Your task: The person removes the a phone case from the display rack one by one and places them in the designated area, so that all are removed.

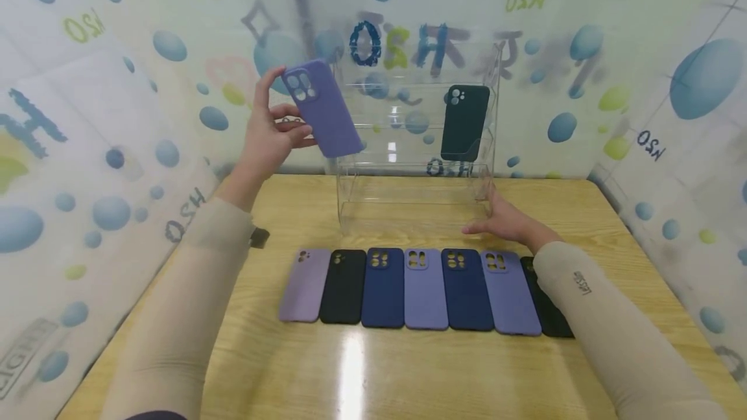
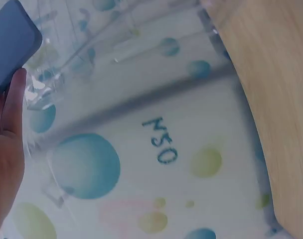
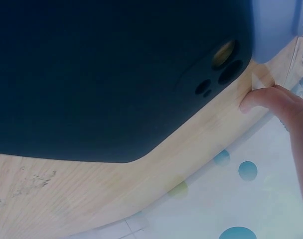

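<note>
My left hand [image 1: 271, 125] holds a purple phone case [image 1: 327, 109] by its edges, raised and tilted at the left side of a clear tiered display stand [image 1: 403, 199]. In the left wrist view that case [image 2: 12, 40] shows only partly, at the top left corner, with fingers beneath it. A dark green phone case [image 1: 465, 123] leans on an upper tier at the stand's right. Down at the stand's lower right corner, my right hand [image 1: 504, 216] grips the stand's side, thumb in front; its other fingers are partly hidden.
Phone cases lie in a row before the stand: a lilac case [image 1: 305, 285], a black case [image 1: 343, 287], a navy case [image 1: 382, 290] and several more. The right forearm covers part of the end black case [image 1: 548, 297]. Patterned walls surround the wooden table [image 1: 280, 368].
</note>
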Demonstrator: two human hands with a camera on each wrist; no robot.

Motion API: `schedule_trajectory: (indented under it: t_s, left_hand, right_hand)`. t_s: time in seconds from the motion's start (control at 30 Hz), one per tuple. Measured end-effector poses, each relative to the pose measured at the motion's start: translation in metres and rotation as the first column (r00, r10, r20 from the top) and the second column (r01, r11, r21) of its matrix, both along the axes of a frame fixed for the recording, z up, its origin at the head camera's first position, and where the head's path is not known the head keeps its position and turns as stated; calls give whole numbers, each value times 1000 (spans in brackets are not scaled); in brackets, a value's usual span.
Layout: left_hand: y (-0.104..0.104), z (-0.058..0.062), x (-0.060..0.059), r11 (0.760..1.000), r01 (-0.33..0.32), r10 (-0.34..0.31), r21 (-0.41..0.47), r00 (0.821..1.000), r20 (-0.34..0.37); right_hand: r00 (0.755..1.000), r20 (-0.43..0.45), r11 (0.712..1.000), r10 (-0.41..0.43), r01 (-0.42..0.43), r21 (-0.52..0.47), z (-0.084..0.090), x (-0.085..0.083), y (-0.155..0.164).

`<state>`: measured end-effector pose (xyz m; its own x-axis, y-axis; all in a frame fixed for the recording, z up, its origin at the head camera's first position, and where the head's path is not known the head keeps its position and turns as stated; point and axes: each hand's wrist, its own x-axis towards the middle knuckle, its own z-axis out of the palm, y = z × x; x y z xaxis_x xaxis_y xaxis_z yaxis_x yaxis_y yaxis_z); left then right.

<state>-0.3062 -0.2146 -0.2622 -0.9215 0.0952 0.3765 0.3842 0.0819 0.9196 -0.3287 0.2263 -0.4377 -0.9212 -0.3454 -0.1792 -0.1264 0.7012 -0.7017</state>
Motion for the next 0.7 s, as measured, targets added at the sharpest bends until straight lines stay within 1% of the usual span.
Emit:
schedule_trajectory:
  t_s: [0.1,0.2,0.3,0.37,0.47,0.53,0.63,0.7]
  left_hand:
    - [-19,-5,11,997,6,-5,-77,1000,14]
    - [-41,-13,21,987,15,-6,-161,999,51]
    - [-63,-23,30,972,18,6,-236,995,100]
    - [-76,-32,32,960,20,16,-279,992,128]
    - [-92,-46,36,933,28,35,-360,985,168]
    - [-101,-56,37,905,40,46,-424,981,191]
    - [-111,-69,41,879,94,34,-467,965,258]
    - [-118,-77,46,861,144,16,-488,951,310]
  right_hand:
    - [1000,-1,1000,13,-13,8,2,1,0]
    - [1000,9,1000,14,-14,13,4,2,0]
    - [1000,26,1000,10,-10,10,5,3,-1]
    - [999,36,1000,5,-5,6,5,4,-2]
    - [999,32,1000,1,-1,6,6,5,-1]
    - [1000,27,1000,-1,1,5,5,4,-1]
    - [1000,19,1000,-2,2,-1,3,3,0]
    - [1000,10,1000,3,-3,-8,2,3,0]
